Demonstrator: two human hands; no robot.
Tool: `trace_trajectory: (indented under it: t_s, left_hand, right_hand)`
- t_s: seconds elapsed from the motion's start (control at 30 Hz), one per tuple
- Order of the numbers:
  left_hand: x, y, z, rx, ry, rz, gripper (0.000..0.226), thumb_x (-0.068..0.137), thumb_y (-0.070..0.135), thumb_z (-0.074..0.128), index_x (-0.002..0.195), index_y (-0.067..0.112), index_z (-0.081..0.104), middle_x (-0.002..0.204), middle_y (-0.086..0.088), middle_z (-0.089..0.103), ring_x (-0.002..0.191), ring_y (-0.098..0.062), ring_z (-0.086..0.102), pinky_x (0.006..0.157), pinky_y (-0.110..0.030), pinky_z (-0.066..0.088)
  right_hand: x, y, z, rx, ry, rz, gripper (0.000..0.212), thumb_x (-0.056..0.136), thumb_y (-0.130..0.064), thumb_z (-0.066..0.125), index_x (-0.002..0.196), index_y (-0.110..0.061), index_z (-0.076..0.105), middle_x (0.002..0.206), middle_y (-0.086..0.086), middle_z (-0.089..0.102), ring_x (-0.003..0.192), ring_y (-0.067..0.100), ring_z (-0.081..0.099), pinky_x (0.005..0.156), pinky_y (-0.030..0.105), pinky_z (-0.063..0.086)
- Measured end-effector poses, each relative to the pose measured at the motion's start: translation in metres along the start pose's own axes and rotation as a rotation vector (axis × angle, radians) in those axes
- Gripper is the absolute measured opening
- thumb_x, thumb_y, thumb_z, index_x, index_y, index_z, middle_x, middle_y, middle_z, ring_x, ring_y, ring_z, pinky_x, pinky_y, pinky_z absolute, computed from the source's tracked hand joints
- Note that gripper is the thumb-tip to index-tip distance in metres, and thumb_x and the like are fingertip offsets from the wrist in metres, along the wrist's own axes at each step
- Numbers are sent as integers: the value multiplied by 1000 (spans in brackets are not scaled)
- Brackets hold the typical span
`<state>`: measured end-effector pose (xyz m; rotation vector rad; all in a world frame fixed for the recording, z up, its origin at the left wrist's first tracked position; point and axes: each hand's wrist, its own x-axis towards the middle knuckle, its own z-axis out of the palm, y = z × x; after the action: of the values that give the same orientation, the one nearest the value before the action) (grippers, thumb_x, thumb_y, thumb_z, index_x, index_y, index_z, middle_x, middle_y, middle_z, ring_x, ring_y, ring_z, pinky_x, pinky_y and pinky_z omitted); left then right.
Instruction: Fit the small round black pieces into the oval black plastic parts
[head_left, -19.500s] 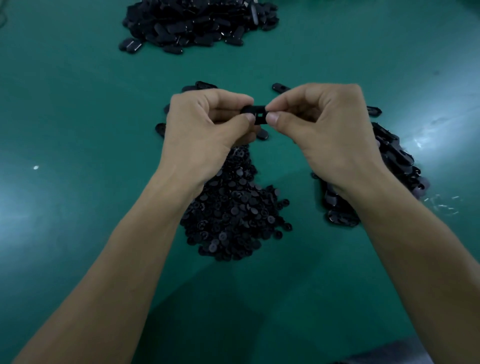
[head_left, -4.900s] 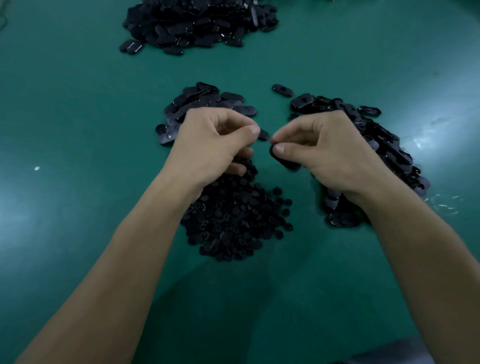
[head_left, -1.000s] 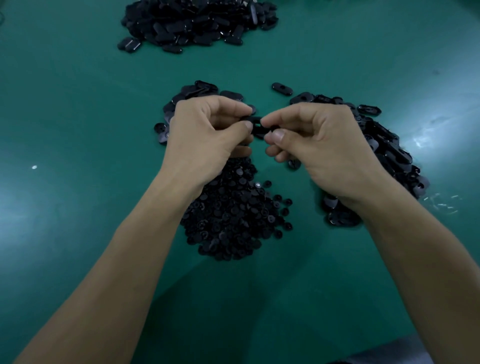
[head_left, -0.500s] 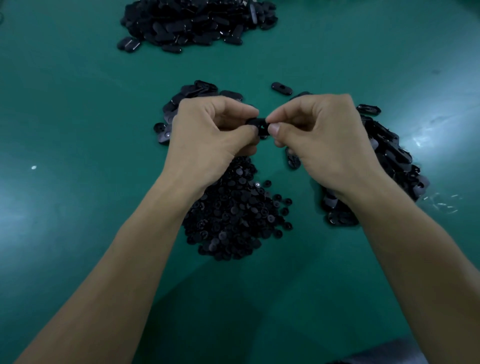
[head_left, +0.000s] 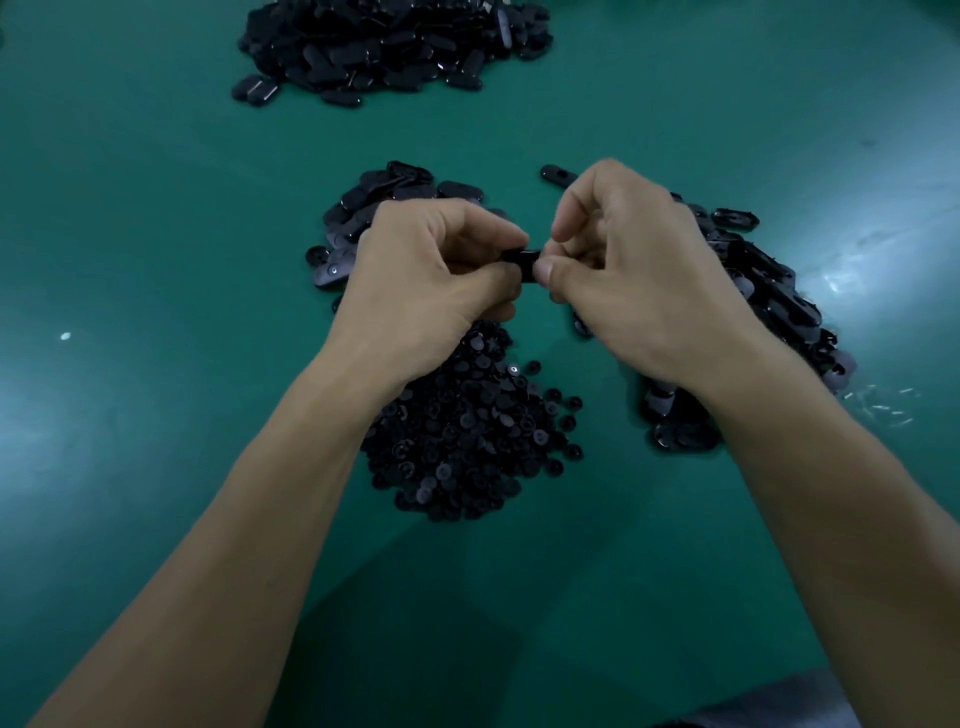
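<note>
Above the green table, my left hand (head_left: 434, 280) and my right hand (head_left: 634, 275) meet fingertip to fingertip and together pinch one oval black plastic part (head_left: 522, 262). Most of that part is hidden by the fingers, and I cannot see whether a round piece sits in it. Under my left wrist lies a heap of small round black pieces (head_left: 467, 431). A pile of oval parts (head_left: 769, 301) spreads beneath and to the right of my right hand. A smaller group of oval parts (head_left: 363, 218) lies just beyond my left hand.
A large heap of oval black parts (head_left: 395, 47) sits at the far edge of the green table (head_left: 156, 218). One single oval part (head_left: 558, 175) lies alone beyond my right hand. Small clear scraps (head_left: 883, 405) lie at the right.
My right index finger has lifted off the held oval part, which the thumb and other fingers still pinch. Both hands have dropped slightly toward me; the piles have not moved.
</note>
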<state>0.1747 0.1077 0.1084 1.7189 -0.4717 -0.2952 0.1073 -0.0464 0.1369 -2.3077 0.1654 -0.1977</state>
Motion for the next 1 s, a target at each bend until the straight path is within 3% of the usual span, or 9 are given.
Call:
trace_trajectory:
  t_s: [0.1,0.3,0.57,0.77,0.9,1.0]
  left_hand:
    - [0,-1,1,43,-13,27,23,88,-2,73,89,21,71,80,0,75,74,-16,75,69,-28,62]
    - [1,-3,1,106,-40,61,22,92,1,69,92,23,69,83,-1,74,73,-12,74,69,-27,62]
    - [0,-3,3,173,31,100,13,86,14,71,96,23,69,81,7,74,72,-14,73,74,-43,63]
    - [-1,-2,3,240,86,139,10,90,16,76,97,19,70,81,9,74,71,-11,71,73,-39,61]
    - [1,-4,3,277,122,148,11,89,16,75,96,22,69,80,11,72,71,-7,69,71,-33,60]
    - [2,-4,1,234,96,136,14,89,15,74,96,25,67,85,10,73,74,-8,69,70,-30,58]
  right_hand:
    - [2,0,-1,-39,-4,12,27,95,-12,66,87,-29,46,85,1,69,81,20,67,71,38,57]
    - [-1,-2,4,-9,64,55,30,94,-11,67,84,-29,45,82,4,69,80,21,69,65,30,52]
    - [-2,-8,15,-24,209,69,28,90,-12,72,79,-27,50,88,1,68,94,25,66,77,40,56]
    - [-2,-12,17,-15,194,39,30,89,-3,66,76,-28,55,88,2,68,96,28,66,79,39,58]
    - [-1,-11,14,18,158,-16,29,90,-8,69,78,-31,57,83,-3,70,88,20,70,78,34,59]
    - [1,-5,10,84,181,-36,21,89,-12,75,84,-29,63,79,-11,71,76,0,69,71,16,55]
